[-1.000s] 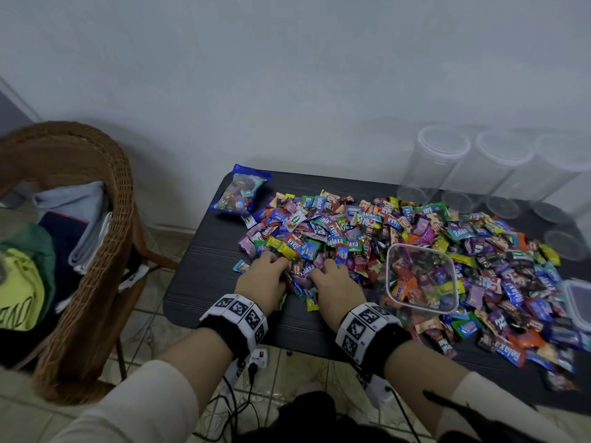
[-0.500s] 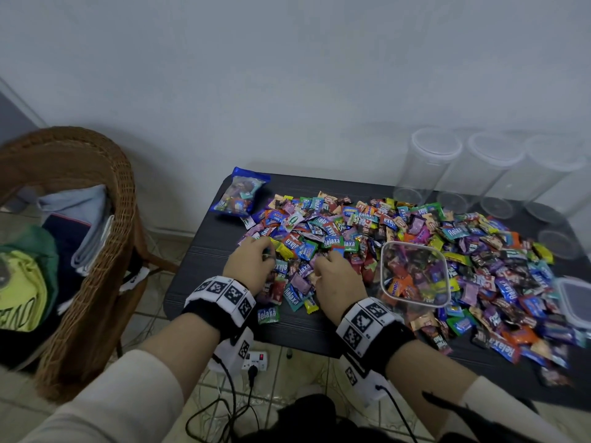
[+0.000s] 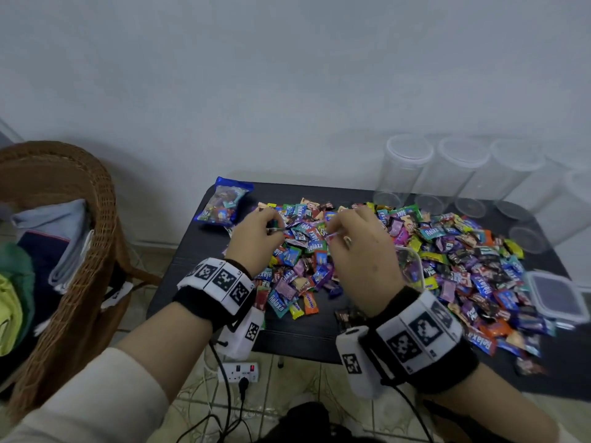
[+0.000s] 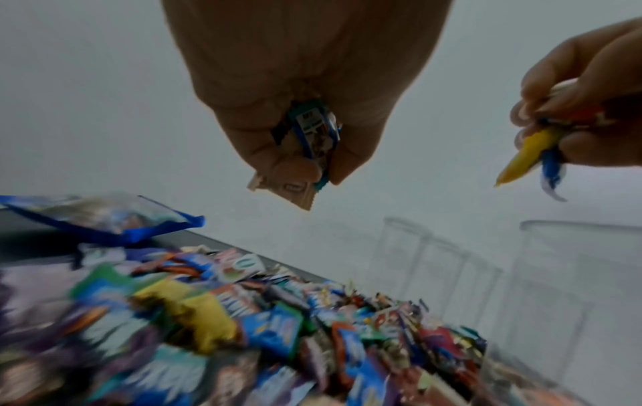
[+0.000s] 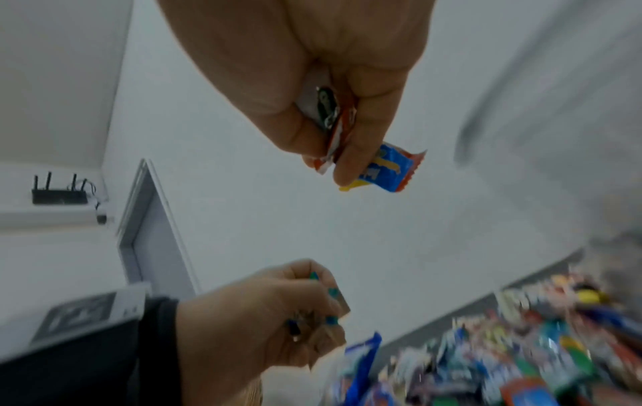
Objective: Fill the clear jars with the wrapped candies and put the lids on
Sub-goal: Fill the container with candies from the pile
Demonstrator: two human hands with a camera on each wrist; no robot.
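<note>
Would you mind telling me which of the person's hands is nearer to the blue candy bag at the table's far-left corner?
Left. The left hand is raised just right of the blue candy bag, gripping wrapped candies. The right hand is farther right, over the candy pile, also gripping candies.

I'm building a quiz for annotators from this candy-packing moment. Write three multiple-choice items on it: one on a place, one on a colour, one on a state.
1. Where is the blue candy bag?
A. far left corner of the table
B. inside a jar
C. on the wicker chair

2. What colour is the tabletop?
A. white
B. black
C. red

3. What is the left hand doing?
A. resting flat
B. gripping candies
C. holding a lid

Key: 1 A, the bag lies at the table's far left corner beside the pile; 2 B, bare table surface shows black; 3 B, the left wrist view shows its fingers curled round wrappers.
</note>
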